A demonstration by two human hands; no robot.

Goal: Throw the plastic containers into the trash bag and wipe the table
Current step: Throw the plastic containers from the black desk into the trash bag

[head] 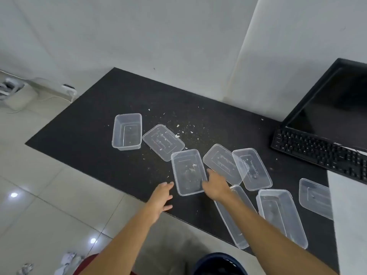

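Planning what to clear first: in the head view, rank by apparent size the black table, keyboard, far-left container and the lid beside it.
Black table
keyboard, partly cut off at the edge
far-left container and lid: too alike to rank

White walls [158, 36] — glossy pale tiled floor [49, 205].

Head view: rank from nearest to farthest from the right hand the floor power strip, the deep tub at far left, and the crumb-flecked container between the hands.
1. Crumb-flecked container: beside the right hand, on its left.
2. Deep tub: far left on the table.
3. Power strip: off the table, farther left.
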